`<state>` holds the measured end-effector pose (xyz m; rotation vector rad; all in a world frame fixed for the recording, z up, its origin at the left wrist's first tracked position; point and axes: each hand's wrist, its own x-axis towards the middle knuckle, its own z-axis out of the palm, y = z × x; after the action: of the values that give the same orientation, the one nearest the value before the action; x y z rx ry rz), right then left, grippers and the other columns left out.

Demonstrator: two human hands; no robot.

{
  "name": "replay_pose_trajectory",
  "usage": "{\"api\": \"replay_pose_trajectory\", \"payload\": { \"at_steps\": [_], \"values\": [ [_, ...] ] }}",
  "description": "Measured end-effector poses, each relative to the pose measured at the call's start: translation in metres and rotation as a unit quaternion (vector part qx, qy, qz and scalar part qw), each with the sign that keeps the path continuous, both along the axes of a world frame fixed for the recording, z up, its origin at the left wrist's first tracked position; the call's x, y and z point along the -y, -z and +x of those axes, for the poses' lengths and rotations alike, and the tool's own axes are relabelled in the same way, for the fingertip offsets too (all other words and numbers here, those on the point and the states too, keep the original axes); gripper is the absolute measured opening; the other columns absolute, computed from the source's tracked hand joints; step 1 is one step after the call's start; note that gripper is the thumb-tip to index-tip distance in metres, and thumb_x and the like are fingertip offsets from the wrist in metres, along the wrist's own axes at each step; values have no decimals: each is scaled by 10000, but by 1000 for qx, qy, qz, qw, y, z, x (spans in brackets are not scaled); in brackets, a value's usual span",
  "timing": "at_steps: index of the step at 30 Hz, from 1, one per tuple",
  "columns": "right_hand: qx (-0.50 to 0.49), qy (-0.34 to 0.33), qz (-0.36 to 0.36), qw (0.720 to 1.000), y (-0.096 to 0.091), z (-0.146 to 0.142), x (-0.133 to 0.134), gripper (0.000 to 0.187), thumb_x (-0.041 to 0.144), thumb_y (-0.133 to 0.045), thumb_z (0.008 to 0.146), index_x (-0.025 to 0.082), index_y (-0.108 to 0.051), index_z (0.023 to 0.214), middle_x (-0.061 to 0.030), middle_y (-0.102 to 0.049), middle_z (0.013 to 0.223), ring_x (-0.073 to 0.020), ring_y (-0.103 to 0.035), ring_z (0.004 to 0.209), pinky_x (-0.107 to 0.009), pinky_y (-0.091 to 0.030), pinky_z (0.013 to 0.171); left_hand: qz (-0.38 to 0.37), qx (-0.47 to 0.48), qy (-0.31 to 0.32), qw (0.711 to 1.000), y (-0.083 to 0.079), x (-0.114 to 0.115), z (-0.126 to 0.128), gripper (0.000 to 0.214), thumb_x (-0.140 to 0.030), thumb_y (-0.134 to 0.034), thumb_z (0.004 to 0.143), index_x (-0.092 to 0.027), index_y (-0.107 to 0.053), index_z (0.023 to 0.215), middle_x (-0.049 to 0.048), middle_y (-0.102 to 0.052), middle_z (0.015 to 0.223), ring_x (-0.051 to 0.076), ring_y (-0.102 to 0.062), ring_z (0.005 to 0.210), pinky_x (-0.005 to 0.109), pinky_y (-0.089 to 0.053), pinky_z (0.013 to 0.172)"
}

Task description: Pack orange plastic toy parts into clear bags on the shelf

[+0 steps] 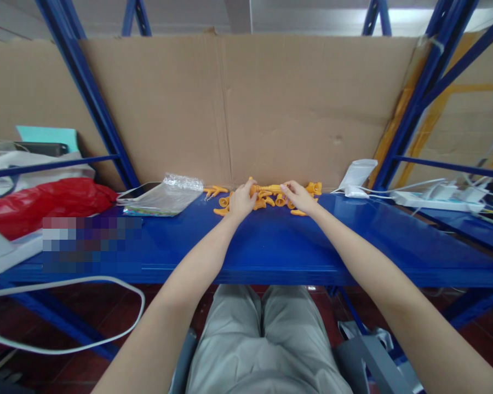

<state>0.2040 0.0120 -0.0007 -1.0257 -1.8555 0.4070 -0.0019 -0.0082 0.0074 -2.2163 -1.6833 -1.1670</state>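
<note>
My left hand (241, 201) is closed around one end of a long orange plastic piece (272, 188) near the cardboard wall. The fingers of my right hand (299, 197) pinch the opposite end, so the piece lies level between both hands. Below and around it are several loose orange plastic parts (280, 201), some cup-shaped with round openings. A branching orange part (216, 191) rests left of my left hand. Beyond my right hand stands another orange part (314, 189). My fingers hide some of the pile.
The blue shelf (267, 246) is backed by a cardboard sheet (312, 109). Clear plastic packets (164, 200) and a red bag (53, 205) lie left. At right are a white packet (358, 176) and a power strip (437, 201) with cables. Blue posts (102, 109) frame the shelf.
</note>
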Motion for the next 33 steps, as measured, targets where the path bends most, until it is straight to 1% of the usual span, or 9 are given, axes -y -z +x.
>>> {"api": "replay_pose_trajectory", "payload": {
  "at_steps": [2, 4, 8, 11, 14, 16, 19, 24, 33],
  "values": [
    [-11, -12, 3, 1000, -1, 2, 0, 317, 503, -496, 896, 195, -534, 960, -10, -596, 766, -146, -577, 630, -286, -495, 618, -1, -5, 0, 1000, 0, 0, 0, 349, -222, -543, 883, -231, -567, 1231, 76, -683, 1153, 223, -621, 1098, 328, -481, 923],
    [2, -4, 43, 999, -2, 5, 1, 270, 446, -537, 879, 199, -536, 989, -8, -597, 798, -145, -569, 657, -287, -490, 640, -3, -8, 0, 1000, 0, 0, 0, 353, -227, -546, 882, -231, -567, 1234, 76, -682, 1154, 223, -620, 1100, 329, -482, 924],
    [106, 28, 118, 987, -6, 11, 5, 260, 304, -598, 828, 197, -550, 1060, -50, -629, 937, -174, -584, 733, -346, -497, 749, -2, -15, 0, 1000, 0, 0, 1, 356, -223, -544, 879, -239, -575, 1234, 73, -684, 1143, 221, -622, 1095, 330, -484, 925],
    [168, 53, 159, 971, -9, 14, 7, 276, 217, -574, 811, 200, -553, 1086, -98, -625, 1068, -232, -610, 900, -413, -487, 846, -5, -20, 2, 1000, 0, 0, 1, 349, -220, -549, 875, -245, -586, 1222, 73, -683, 1139, 224, -625, 1086, 333, -485, 922],
    [196, 83, 192, 958, -13, 18, 9, 299, 176, -529, 816, 219, -541, 1112, -116, -602, 1146, -277, -578, 1076, -464, -470, 895, -9, -16, -5, 1000, 0, 0, -1, 339, -233, -556, 876, -236, -587, 1213, 80, -689, 1113, 227, -633, 1061, 331, -488, 903],
    [201, 101, 208, 952, -16, 22, 10, 305, 168, -510, 816, 217, -530, 1117, -128, -592, 1161, -289, -566, 1102, -474, -469, 890, -11, -7, -16, 1000, 0, -2, -3, 337, -249, -560, 877, -227, -584, 1213, 87, -693, 1088, 231, -639, 1044, 328, -489, 886],
    [194, 110, 215, 951, -17, 28, 10, 317, 153, -489, 797, 197, -508, 1110, -143, -586, 1140, -281, -580, 1051, -450, -477, 857, -16, 4, -29, 999, 0, -3, -7, 332, -268, -558, 882, -218, -584, 1209, 93, -697, 1061, 240, -647, 1015, 329, -491, 860],
    [187, 134, 222, 947, -16, 32, 6, 307, 150, -492, 749, 196, -495, 1053, -126, -590, 1068, -266, -582, 979, -417, -473, 822, -16, 8, -21, 1000, 0, -3, -6, 333, -271, -565, 880, -220, -583, 1209, 85, -703, 1041, 236, -652, 998, 320, -485, 853],
    [143, 280, 226, 922, -26, 45, 12, 272, 144, -515, 732, 188, -503, 1000, -149, -571, 1083, -300, -526, 1069, -476, -431, 883, -1, 2, -6, 1000, 0, -3, -4, 334, -256, -563, 881, -215, -584, 1212, 75, -704, 1052, 215, -651, 984, 314, -476, 876]
  ]
}}
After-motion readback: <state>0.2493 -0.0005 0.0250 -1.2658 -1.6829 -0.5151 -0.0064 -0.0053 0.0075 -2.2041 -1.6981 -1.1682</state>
